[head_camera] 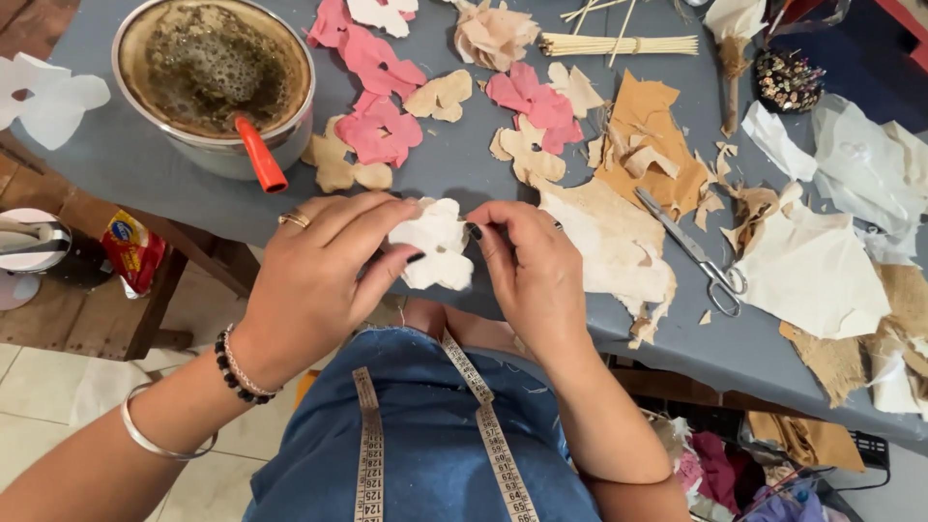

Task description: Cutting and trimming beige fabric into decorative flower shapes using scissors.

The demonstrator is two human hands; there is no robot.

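Both hands are busy with a small white flower-shaped fabric cutout [437,244] held just above the near edge of the grey cloth-covered desk [454,174], so the step in hand looks like shaping or pleating its petals. The left hand [324,266] curls over the cutout's left side with fingers pressed on it, while the right hand [527,261] pinches its right edge between thumb and forefinger, possibly around a needle, though that is too small to tell. A next move would call for a steady pinch; the steel scissors [691,249] lie near, to the right.
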